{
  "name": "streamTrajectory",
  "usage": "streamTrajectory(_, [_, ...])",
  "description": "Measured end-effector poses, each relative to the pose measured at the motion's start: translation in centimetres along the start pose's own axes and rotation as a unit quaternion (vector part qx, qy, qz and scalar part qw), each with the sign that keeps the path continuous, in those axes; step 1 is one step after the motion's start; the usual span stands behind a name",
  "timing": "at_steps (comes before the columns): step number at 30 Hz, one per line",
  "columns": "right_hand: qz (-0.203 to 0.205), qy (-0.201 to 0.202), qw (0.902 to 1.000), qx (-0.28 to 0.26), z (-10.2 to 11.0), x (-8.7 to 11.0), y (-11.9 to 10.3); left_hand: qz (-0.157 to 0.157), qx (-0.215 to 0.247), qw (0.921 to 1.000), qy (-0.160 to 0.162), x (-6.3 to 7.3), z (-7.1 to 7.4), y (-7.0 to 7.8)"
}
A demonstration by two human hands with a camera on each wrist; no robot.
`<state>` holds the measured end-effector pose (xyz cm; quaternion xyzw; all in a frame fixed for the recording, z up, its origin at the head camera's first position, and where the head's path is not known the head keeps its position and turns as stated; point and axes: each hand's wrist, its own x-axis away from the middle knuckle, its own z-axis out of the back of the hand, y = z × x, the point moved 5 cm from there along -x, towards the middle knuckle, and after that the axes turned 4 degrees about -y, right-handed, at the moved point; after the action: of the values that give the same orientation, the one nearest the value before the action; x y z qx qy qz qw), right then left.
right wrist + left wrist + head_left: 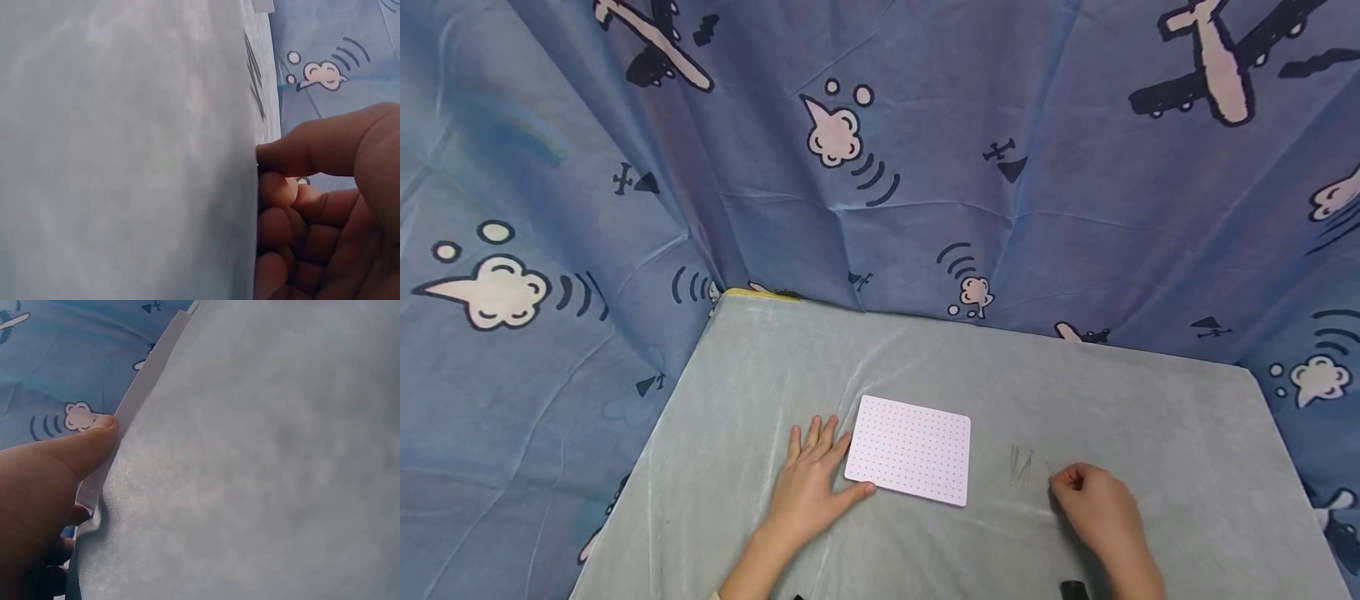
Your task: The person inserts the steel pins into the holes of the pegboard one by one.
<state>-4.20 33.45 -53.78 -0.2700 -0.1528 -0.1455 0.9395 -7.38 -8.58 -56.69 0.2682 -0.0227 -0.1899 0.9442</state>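
A white rectangular board (pixel 910 450) with a grid of small dark holes lies flat on the table. My left hand (pixel 811 492) is spread at its left side, thumb at the near edge and index fingertip at the left edge. The left wrist view shows the thumb (pixel 94 440) against the board's side (pixel 144 381). Right of the board lie several thin metal needles (pixel 1014 464), dark slivers in the right wrist view. Just beyond them my right hand (pixel 1093 500) pinches another needle (pixel 1049 468) between thumb and forefinger, close over the cloth; its other fingers are curled.
Grey cloth (pixel 737 375) covers the table, slightly wrinkled. Behind and beside it hangs a blue curtain (pixel 910 242) printed with planes and clouds. A yellow strip (pixel 763 294) shows at the back left corner, and a black object (pixel 1073 590) at the near edge.
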Motion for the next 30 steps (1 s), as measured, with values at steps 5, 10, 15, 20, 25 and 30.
streamTrajectory(5, [-0.015,-0.001,0.9999,-0.003,0.5,0.0,0.9,-0.001,-0.002,1.0,0.007,0.0,0.1,-0.2])
streamTrajectory(10, [-0.025,0.0,0.9997,-0.006,1.3,0.0,1.8,0.001,0.001,1.0,0.007,0.1,0.1,-0.4])
streamTrajectory(15, [-0.028,0.043,0.9985,-0.02,3.0,0.3,1.6,0.002,0.004,1.0,0.008,0.1,0.2,-0.5])
streamTrajectory(20, [-0.023,0.107,0.9923,-0.058,4.8,0.9,-0.7,-0.001,0.006,0.9999,0.011,0.2,0.4,-0.6])
streamTrajectory(25, [0.024,0.142,0.9814,-0.127,5.5,1.5,-4.1,-0.007,0.002,1.0,0.007,0.2,0.3,-0.6])
streamTrajectory(30, [0.115,0.152,0.9621,-0.195,5.2,2.2,-8.1,-0.011,0.0,0.9999,0.005,0.0,0.1,-0.5])
